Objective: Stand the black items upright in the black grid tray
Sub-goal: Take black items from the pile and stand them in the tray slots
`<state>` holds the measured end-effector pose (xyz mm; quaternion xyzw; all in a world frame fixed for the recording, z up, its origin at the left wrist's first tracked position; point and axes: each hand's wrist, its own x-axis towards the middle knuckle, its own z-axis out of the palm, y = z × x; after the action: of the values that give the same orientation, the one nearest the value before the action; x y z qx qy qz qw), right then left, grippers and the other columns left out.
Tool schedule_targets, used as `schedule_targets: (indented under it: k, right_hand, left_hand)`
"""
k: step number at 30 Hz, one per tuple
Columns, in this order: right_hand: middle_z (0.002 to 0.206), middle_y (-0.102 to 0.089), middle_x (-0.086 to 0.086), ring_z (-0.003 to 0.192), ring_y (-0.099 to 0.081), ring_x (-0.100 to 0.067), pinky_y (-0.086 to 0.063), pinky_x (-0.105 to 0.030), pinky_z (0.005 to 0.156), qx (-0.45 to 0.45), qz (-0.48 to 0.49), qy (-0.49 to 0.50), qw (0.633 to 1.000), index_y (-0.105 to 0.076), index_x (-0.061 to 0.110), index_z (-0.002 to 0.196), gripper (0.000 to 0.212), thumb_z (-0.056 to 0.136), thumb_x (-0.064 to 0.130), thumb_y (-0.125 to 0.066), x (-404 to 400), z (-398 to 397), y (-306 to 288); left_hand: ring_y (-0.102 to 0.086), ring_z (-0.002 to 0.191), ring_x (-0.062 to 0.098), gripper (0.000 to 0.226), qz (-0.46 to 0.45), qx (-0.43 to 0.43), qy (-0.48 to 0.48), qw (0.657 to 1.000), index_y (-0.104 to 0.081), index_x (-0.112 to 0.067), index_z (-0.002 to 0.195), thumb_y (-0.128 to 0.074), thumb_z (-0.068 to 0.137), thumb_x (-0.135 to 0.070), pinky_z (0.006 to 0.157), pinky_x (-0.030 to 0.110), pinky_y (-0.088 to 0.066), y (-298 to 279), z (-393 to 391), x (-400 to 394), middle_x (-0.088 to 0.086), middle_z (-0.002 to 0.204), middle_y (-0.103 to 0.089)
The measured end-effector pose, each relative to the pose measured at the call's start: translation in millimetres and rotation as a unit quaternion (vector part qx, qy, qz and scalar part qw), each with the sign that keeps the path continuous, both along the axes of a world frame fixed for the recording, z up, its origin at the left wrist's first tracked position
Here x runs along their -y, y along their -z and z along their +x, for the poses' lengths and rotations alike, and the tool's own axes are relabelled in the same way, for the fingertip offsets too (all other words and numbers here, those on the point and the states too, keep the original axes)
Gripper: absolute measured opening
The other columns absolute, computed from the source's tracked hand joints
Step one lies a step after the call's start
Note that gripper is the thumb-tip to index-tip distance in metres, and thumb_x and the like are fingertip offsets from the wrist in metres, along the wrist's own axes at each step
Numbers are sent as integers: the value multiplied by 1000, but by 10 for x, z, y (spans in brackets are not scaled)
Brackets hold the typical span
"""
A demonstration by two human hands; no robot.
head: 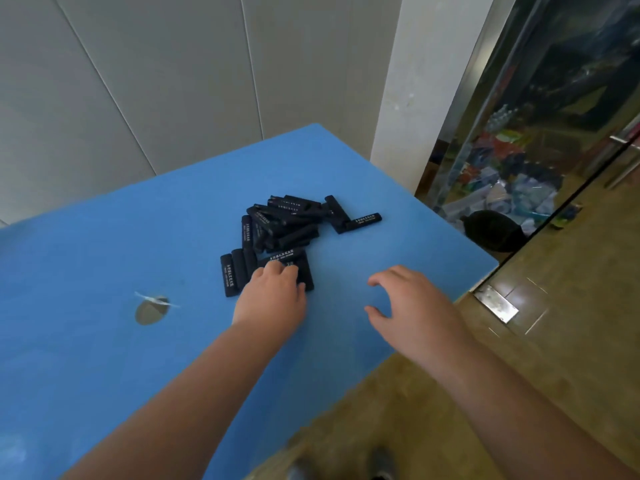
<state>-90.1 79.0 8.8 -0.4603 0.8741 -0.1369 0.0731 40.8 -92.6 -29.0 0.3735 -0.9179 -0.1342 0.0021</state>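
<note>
A loose pile of several black bar-shaped items (291, 220) with white lettering lies on the blue table (104, 341). Three of them (232, 273) lie side by side at the pile's near left. My left hand (273, 296) is at the near end of the pile, its fingers curled down over a black item (298, 263) and its thumb against that item's near edge. To the right, my right hand (412, 306) hovers over bare table with fingers spread and loosely bent, holding nothing. I cannot make out a grid tray.
A round hole with a strip of tape (152, 308) is in the tabletop to the left. The table's right edge (478, 275) drops to a brown floor. Beyond it are a glass wall (540, 150) and a white column (415, 98).
</note>
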Motion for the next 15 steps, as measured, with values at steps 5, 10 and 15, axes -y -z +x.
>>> schedule_targets:
  k: [5,10,15]
  right_hand:
    - [124,-54,14,118,-51,-12,-46,-27,91,19,1,-47,999,-58,29,127,34,94,40,-61,202,-253,68]
    - [120,-55,13,115,-52,-13,-46,-28,91,29,-12,-85,996,-59,29,125,32,94,38,-60,366,-471,103]
    - [117,-56,11,114,-53,-14,-47,-30,92,57,-8,-117,991,-61,25,124,30,96,34,-59,482,-591,196]
  left_hand:
    - [-53,107,26,25,-15,2,-58,998,-54,-19,114,-40,101,-35,82,37,-50,-3,-177,86,3,113,-56]
    - [-56,86,24,9,43,-12,-109,993,-50,-20,97,-50,94,-28,67,34,-47,-29,-312,67,1,96,-55]
    - [-56,72,15,15,140,-54,-162,975,-48,-23,93,-60,88,-31,58,30,-46,-65,-355,21,-6,84,-58]
